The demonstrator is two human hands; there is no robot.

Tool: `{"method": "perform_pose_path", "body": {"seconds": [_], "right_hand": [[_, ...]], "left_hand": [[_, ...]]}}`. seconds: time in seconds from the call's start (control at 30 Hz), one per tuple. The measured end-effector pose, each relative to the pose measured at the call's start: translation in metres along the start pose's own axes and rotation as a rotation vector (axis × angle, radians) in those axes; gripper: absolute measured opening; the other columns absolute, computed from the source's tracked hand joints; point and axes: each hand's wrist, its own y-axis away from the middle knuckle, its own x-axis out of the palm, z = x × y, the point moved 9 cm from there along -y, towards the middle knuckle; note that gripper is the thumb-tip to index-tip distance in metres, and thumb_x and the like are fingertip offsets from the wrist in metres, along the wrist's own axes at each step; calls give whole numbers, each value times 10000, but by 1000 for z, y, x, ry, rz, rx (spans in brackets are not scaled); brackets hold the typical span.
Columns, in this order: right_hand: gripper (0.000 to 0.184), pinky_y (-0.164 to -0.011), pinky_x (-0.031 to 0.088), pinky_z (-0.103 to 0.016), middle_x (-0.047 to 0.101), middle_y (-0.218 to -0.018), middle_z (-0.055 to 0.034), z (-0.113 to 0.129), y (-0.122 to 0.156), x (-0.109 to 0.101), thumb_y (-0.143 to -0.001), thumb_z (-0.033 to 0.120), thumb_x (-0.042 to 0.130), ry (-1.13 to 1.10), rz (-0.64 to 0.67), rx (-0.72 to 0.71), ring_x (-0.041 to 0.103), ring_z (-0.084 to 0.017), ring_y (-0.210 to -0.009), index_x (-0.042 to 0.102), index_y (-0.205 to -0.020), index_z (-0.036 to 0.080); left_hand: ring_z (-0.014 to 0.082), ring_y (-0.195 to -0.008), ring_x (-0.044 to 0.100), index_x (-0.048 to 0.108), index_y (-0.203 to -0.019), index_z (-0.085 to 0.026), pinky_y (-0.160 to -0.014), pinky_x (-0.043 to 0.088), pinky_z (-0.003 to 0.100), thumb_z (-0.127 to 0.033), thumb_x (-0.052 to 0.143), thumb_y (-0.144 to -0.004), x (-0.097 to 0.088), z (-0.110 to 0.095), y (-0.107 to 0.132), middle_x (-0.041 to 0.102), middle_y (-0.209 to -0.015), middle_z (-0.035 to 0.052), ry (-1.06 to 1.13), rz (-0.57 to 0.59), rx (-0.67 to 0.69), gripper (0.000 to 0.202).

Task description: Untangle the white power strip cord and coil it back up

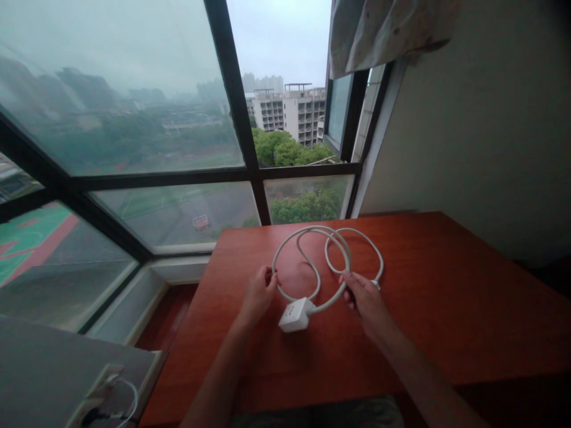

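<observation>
One white cable (350, 258), gathered in open loops, was over the middle of the red-brown desk (450, 297), between two hands; we could not tell how much of it rested on the surface. We noted its white socket block (297, 315) at the near side of the loops. We found the left hand (260, 291) pinching the large loop's left side between thumb and fingers. We recorded the right hand (363, 297) pinching the same loop's right side, its other fingers curled below. Both forearms angled inward from the near edge, the right one at the lower slant. Beyond the desk we observed a dark window frame (256, 173) and, to the right, a plain wall (468, 119).
</observation>
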Motion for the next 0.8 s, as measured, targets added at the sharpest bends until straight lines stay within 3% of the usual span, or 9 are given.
{"method": "perform_pose_path", "body": {"seconds": [0.13, 0.33, 0.57, 0.8], "right_hand": [[314, -358, 198, -154, 411, -517, 81, 10, -5, 13, -754, 464, 681, -257, 135, 78, 304, -44, -405, 549, -731, 180], [228, -330, 187, -128, 379, -513, 93, 8, -8, 29, -741, 309, 733, -619, 278, 217, 261, -21, -385, 561, -728, 159], [264, -351, 239, -126, 432, -510, 77, 13, -17, 16, -697, 326, 775, -580, 110, 83, 339, -27, -408, 578, -705, 150], [305, -352, 200, -145, 432, -493, 81, 24, -24, 1, -666, 382, 777, -469, -11, -28, 327, -30, -393, 573, -710, 159]], "left_hand": [[163, -613, 601, 581, -820, -170, -562, 446, 257, -332, 553, -788, 2, 8, 2, 624, -665, 16, 37, -22, -42, 167], [151, -560, 584, 554, -794, -162, -505, 426, 229, -370, 676, -644, 7, 17, 8, 606, -617, -10, 271, -2, -201, 284], [132, -595, 606, 553, -905, -157, -548, 487, 232, -339, 690, -635, 14, 4, 30, 648, -761, 18, 500, 58, -301, 353], [122, -523, 575, 526, -885, -160, -478, 466, 229, -471, 649, -713, 8, -4, 33, 609, -697, -5, 435, 71, -223, 377]]}}
